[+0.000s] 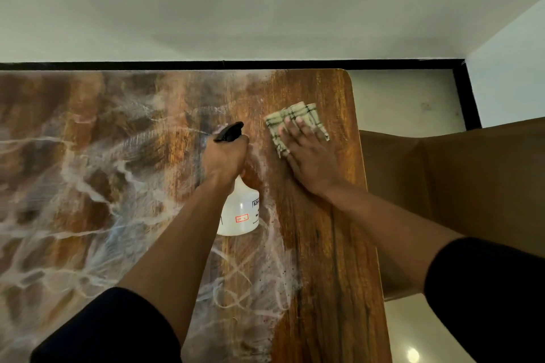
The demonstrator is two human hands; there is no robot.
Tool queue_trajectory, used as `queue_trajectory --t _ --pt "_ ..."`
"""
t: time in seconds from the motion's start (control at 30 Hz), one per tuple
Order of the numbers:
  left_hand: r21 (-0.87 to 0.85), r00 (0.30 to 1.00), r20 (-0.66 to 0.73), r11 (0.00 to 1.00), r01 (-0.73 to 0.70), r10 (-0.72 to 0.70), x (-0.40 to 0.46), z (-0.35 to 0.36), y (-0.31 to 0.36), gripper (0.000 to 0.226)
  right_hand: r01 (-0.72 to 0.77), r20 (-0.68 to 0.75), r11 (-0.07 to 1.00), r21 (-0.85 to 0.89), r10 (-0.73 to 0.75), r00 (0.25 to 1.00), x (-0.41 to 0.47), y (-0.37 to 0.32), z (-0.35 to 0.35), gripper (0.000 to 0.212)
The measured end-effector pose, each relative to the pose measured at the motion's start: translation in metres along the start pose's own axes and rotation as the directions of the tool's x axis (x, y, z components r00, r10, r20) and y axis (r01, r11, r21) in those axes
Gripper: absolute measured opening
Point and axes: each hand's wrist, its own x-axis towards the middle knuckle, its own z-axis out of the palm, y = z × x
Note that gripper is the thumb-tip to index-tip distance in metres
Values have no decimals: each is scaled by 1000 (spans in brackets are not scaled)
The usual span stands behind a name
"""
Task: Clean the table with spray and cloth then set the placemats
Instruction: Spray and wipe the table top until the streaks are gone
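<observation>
My left hand grips the neck of a white spray bottle with a black trigger head, held above the wooden table and pointing away from me. My right hand presses flat, fingers straight, on a folded cream cloth with dark checks lying near the table's far right corner. White smeary streaks cover the table's left and middle; the strip along the right edge looks bare and brown. No placemats are in view.
The table's far edge meets a pale wall with a black skirting strip. An open brown cardboard box stands on the light floor just past the table's right edge.
</observation>
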Motion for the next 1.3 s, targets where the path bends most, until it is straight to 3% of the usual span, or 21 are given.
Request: queue_trajectory --t 0.13,0.27,0.33,0.4,0.5,0.6,0.7,0.77,0.87,1.0,1.1,1.17,1.3 --pt "26 1000 -6 999 19 -19 6 -23 -6 45 -318 -48 945 73 321 946 48 5 -15 56" --pt "42 999 -24 999 31 -30 14 -51 -12 45 -457 -72 883 108 465 882 74 -4 -16 57" --pt "57 997 -67 998 41 -37 20 -61 -11 58 -496 -76 863 96 504 861 84 -19 -12 59" --pt "63 994 -105 997 42 -35 25 -71 -6 63 -472 -70 876 97 479 875 92 -39 -9 59" --pt "90 989 -144 995 35 -22 28 -79 7 5 -262 -4 962 73 263 965 90 -78 1 57" --pt "89 985 -173 996 1 15 36 -83 13 21 6 23 999 51 -7 1000 65 -110 18 57" --pt "65 989 -142 998 -21 30 41 -86 15 19 115 42 991 62 -118 992 56 -104 22 57" --pt "73 992 -119 997 -22 31 42 -88 15 20 74 37 995 59 -77 996 66 -88 14 57" --pt "52 994 -105 999 0 5 42 -92 10 15 -175 -31 982 64 178 984 93 -57 -1 54" --pt "65 990 -138 998 27 -18 40 -105 3 10 -477 -98 873 104 486 868 122 -30 -14 54" --pt "66 988 -150 997 28 -18 44 -119 -3 5 -594 -120 799 89 601 790 142 -55 -6 57" --pt "59 988 -153 998 17 -8 48 -126 -6 19 -553 -109 828 93 561 821 149 -82 0 57" --pt "33 988 -150 999 29 -24 48 -132 0 17 -261 -48 961 94 267 963 147 -149 18 56"
